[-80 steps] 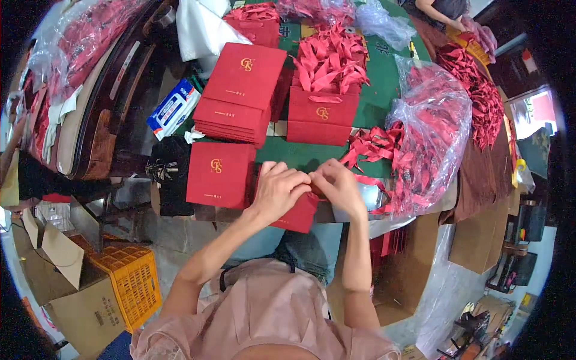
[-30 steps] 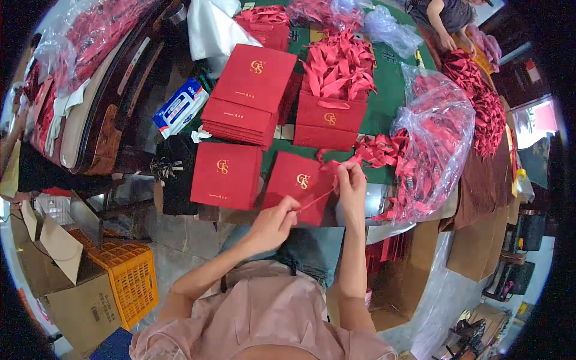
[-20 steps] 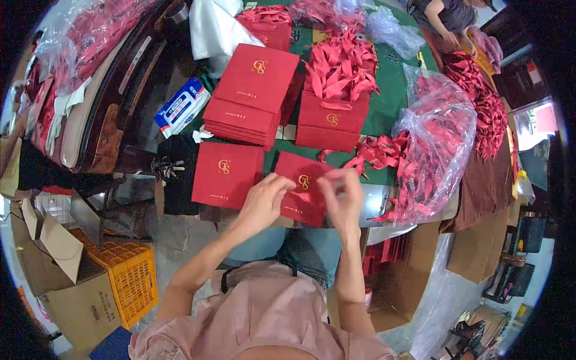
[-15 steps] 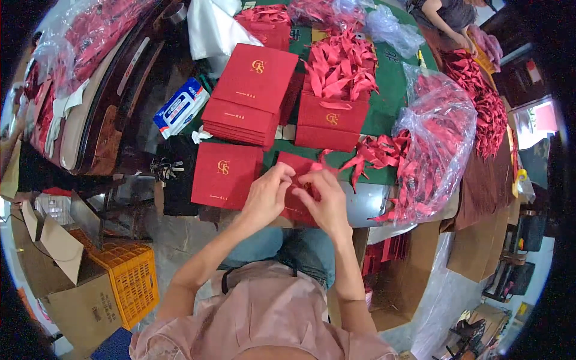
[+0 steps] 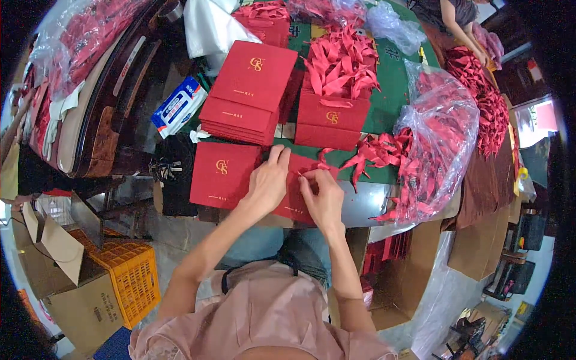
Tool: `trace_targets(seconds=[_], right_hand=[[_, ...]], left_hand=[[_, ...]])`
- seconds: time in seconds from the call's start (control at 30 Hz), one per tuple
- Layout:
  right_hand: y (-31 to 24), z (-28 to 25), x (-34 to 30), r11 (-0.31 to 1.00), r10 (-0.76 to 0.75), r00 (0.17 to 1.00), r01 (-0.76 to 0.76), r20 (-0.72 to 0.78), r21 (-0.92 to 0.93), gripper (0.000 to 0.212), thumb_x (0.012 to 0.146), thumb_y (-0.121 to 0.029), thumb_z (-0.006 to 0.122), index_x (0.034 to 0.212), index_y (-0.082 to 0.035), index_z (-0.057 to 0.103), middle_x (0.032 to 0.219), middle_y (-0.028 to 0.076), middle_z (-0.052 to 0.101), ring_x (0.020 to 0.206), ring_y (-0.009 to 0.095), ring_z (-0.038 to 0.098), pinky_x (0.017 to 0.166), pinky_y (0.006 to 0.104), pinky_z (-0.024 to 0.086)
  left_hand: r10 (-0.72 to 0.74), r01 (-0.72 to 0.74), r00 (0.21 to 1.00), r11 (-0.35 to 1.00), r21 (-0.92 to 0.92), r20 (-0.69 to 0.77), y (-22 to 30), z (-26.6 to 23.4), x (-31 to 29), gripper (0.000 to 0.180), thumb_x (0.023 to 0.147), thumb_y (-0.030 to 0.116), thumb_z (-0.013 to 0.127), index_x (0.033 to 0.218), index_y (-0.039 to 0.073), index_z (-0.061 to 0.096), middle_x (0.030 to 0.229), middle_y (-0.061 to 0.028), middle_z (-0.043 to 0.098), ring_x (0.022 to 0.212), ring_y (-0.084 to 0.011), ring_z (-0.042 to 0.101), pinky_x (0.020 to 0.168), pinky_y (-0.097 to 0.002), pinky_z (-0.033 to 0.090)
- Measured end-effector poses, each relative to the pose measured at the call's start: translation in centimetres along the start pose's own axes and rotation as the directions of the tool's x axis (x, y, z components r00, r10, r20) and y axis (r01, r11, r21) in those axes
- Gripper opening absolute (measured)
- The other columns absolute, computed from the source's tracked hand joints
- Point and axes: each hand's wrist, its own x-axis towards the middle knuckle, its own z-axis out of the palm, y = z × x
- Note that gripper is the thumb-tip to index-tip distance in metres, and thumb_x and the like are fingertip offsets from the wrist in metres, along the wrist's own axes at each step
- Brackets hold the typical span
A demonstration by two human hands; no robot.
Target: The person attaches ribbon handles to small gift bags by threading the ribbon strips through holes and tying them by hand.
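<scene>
Working a red ribbon strip (image 5: 307, 172) at the top edge of a flat red paper bag (image 5: 295, 191) lying on the near rim of the green-topped table (image 5: 384, 90). Left hand (image 5: 268, 183) pressing flat on the bag, fingers together and extended, nothing gripped. Right hand (image 5: 324, 195) pinched narrow on the ribbon end just right of the left hand. Judged best done by keeping the bag pinned flat and feeding the ribbon straight, without twisting or creasing the paper.

Just left of that bag, another flat red bag with a gold emblem (image 5: 224, 174). Farther up the table, a stack of flat red bags (image 5: 249, 90), and right of it an upright red bag stuffed with ribbons (image 5: 333, 114). Loose ribbon bundle (image 5: 375, 153) right of the hands, clear plastic sack of ribbons (image 5: 441, 138) beyond. Blue-white tissue pack (image 5: 178, 106) off the left side. Another person's arm (image 5: 459, 27) at the far end.
</scene>
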Motion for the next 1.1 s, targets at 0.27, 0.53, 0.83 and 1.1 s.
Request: trace_targets(seconds=[0.27, 0.53, 0.83, 1.1], right_hand=[[0.5, 0.7, 0.1, 0.999, -0.023, 0.999, 0.022, -0.028, -0.047, 0.013, 0.086, -0.015, 0.071, 0.088, -0.005, 0.065, 0.083, 0.014, 0.066, 0.071, 0.033, 0.066, 0.063, 0.0437, 0.052], [0.5, 0.5, -0.3, 0.996, 0.072, 0.997, -0.071, 0.009, -0.054, 0.015, 0.085, -0.017, 0.072, 0.088, -0.002, 0.068, 0.075, 0.012, 0.07, 0.066, 0.024, 0.069, 0.064, 0.0361, 0.054], [-0.2, 0.3, -0.1, 0.985, 0.17, 0.985, -0.17, 0.014, 0.014, 0.017, 0.082, -0.018, 0.073, 0.083, -0.003, 0.066, 0.074, 0.013, 0.068, 0.067, 0.028, 0.069, 0.063, 0.0404, 0.053], [0.0, 0.5, 0.1, 0.992, 0.129, 0.99, -0.128, 0.062, -0.021, 0.019, 0.081, -0.02, 0.073, 0.083, -0.002, 0.066, 0.073, 0.013, 0.069, 0.067, 0.028, 0.07, 0.063, 0.0398, 0.054]], left_hand=[[0.088, -0.082, 0.994, 0.993, -0.09, 0.061, 0.1, -0.4, 0.3, 0.043, 0.078, 0.004, 0.075, 0.11, 0.001, 0.048, 0.11, -0.0198, 0.048, 0.093, -0.0422, 0.063, 0.075, -0.0499, 0.055], [0.131, -0.123, 0.99, 0.982, -0.141, 0.045, 0.1, -0.9, 0.2, 0.033, 0.082, 0.003, 0.07, 0.107, 0.005, 0.048, 0.108, -0.0177, 0.048, 0.092, -0.0431, 0.061, 0.071, -0.0517, 0.053], [0.258, -0.253, 0.966, 0.95, -0.185, 0.002, -0.4, -0.4, 0.5, 0.015, 0.089, -0.001, 0.055, 0.101, 0.003, 0.048, 0.093, -0.0195, 0.059, 0.09, -0.0428, 0.06, 0.073, -0.0524, 0.049], [0.171, -0.171, 0.985, 0.938, -0.301, -0.026, -0.5, 0.4, 0.6, 0.014, 0.088, -0.001, 0.057, 0.102, 0.001, 0.056, 0.092, -0.0201, 0.064, 0.09, -0.0403, 0.062, 0.078, -0.0495, 0.05]])
